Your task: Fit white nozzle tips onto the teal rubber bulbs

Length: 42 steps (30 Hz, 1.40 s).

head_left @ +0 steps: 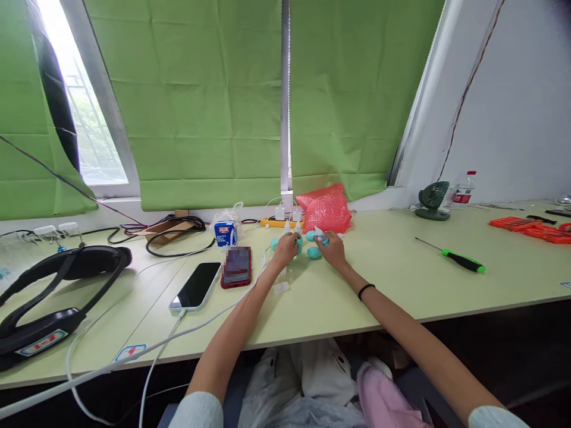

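Note:
At the middle of the table my left hand point(286, 249) is closed around a small teal bulb point(299, 245), mostly covered by my fingers. Just to its right, my right hand point(332, 249) grips a teal bulb with a white tip point(322, 238). Another teal bulb point(314, 253) lies on the table between the two hands. White pointed nozzles point(298, 227) stand behind my left hand. Small clear plastic pieces point(281, 288) lie on the near side of that hand.
A red bubble-wrap pouch point(328, 209) sits behind my hands, beside a yellow power strip point(273, 223). To the left are a red-cased phone point(237, 266), a charging phone point(197, 286), a blue milk carton point(225, 233) and a black headset point(66, 264). A screwdriver point(461, 260) and fan point(433, 201) are right.

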Each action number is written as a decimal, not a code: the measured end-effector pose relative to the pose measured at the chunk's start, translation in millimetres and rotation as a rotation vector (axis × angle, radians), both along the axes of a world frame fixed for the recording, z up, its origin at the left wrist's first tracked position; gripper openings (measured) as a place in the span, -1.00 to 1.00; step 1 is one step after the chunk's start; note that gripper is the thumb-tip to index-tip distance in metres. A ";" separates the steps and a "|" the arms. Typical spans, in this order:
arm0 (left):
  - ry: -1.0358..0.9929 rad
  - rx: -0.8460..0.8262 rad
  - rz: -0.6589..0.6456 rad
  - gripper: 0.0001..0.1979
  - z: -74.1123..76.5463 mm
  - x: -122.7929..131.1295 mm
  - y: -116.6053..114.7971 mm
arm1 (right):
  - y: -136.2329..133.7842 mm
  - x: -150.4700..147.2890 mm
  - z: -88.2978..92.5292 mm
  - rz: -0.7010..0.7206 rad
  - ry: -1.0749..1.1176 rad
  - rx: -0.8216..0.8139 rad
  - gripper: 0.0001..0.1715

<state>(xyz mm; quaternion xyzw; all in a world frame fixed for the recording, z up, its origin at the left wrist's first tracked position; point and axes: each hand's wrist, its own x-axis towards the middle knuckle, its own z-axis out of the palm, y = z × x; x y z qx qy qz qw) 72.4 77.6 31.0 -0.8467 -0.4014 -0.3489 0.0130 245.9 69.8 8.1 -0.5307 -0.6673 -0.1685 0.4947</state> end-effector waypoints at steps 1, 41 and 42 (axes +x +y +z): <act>0.015 -0.007 -0.009 -0.75 -1.0 -0.8 0.3 | -1.8 0.9 2.0 0.008 0.008 0.015 -0.69; -0.128 -0.194 -0.102 -0.70 19.9 -15.8 -52.5 | -48.7 -57.1 1.0 0.382 -0.075 -0.156 -0.86; -0.110 -0.203 -0.104 -0.73 18.2 -20.0 -52.2 | -51.7 -60.8 0.0 0.414 -0.074 -0.155 -0.86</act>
